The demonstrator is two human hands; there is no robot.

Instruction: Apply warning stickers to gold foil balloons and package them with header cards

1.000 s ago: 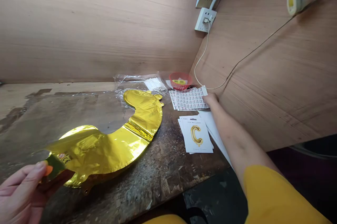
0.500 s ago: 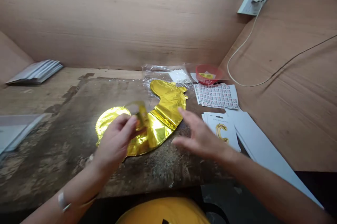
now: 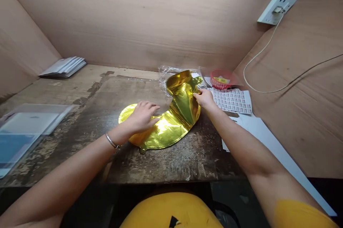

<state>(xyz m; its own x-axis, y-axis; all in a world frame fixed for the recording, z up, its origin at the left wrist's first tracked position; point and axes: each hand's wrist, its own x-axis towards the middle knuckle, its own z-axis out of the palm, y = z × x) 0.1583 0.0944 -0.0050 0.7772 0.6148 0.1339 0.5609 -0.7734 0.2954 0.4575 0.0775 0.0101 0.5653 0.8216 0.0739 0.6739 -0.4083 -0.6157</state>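
Observation:
A flat gold foil balloon point(image 3: 167, 130), curved like a letter C, lies on the worn table in front of me. My left hand point(image 3: 143, 116) rests over its left part, palm down with fingers spread. At the balloon's upper right edge, my right hand point(image 3: 205, 99) pinches the foil between thumb and fingers. The upper end is lifted and bends over, with creases across the foil. A small tab with a hole sticks out at the balloon's lower edge. My left palm and forearm hide part of the left end.
Behind the balloon are clear plastic bags point(image 3: 164, 74) and a red basket point(image 3: 220, 82). Printed sticker sheets point(image 3: 234, 100) and white card point(image 3: 268, 142) lie right. Clear sleeves point(image 3: 29, 128) and a stack of packets point(image 3: 64, 66) lie left. A cable point(image 3: 264, 91) hangs from a socket strip point(image 3: 277, 8).
My left hand no longer holds up a piece of gold foil and now lies on the balloon. My right hand has moved forward and gripped the edge, lifting the upper end. The view has shifted left.

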